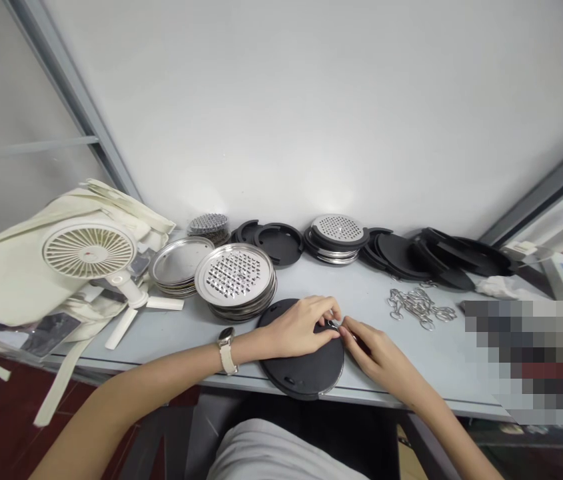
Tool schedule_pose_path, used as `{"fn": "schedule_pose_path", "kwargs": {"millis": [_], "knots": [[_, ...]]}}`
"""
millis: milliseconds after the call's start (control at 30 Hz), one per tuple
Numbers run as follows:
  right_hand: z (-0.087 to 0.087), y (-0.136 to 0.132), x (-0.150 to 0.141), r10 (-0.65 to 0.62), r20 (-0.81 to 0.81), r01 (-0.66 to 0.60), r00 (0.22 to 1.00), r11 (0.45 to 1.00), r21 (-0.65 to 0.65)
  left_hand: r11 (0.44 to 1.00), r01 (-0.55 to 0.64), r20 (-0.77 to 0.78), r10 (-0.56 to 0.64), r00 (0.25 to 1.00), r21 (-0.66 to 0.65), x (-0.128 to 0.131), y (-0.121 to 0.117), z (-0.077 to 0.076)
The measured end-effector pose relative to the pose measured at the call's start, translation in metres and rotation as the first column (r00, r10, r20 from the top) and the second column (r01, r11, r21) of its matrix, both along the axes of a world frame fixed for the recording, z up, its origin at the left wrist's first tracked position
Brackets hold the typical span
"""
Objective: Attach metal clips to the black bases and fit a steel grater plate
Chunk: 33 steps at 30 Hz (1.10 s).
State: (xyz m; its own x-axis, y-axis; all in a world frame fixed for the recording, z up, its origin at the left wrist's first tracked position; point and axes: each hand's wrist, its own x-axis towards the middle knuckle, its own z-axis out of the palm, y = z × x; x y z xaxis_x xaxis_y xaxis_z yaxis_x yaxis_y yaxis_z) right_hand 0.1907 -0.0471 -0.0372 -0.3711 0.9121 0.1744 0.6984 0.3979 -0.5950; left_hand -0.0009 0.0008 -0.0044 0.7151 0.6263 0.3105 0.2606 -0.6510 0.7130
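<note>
Black and smooth, a round disc [306, 370] lies on the pale table [441, 360], close to the near edge, in front of the person. The left hand [304, 327] rests across its upper part, fingers curled and thumb reaching toward a small shiny piece [331, 325] near the disc's right side; whether this grip is clamped on the piece or only steadies it, I cannot tell. The right hand [371, 350] comes in from the other side, its grip pinched together on the same piece, the fingertips of both hands nearly meeting. A watch [227, 350] with a light strap circles the left wrist. Just behind the disc stands a stack of metal grater plates [234, 275], and beside it, farther left, a pile of plain metal plates [181, 260]. Along the wall [286, 100] are black ring-shaped parts [278, 243], a perforated metal disc [340, 229] topping another stack, and a heap of black pieces [406, 257] to the right. In front of that heap lies a tangle of wire clips [418, 305]. At far left, a white fan [90, 252] stands before a cream bag [11, 267].
</note>
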Motion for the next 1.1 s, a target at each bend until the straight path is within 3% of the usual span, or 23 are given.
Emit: {"fn": "schedule_pose_path", "kwargs": {"millis": [1100], "knots": [[0.0034, -0.0001, 0.0021, -0.023, -0.084, 0.018, 0.996, 0.998, -0.066, 1.000, 0.019, -0.005, -0.019, 1.000, -0.016, -0.0006, 0.0016, -0.0002]]}}
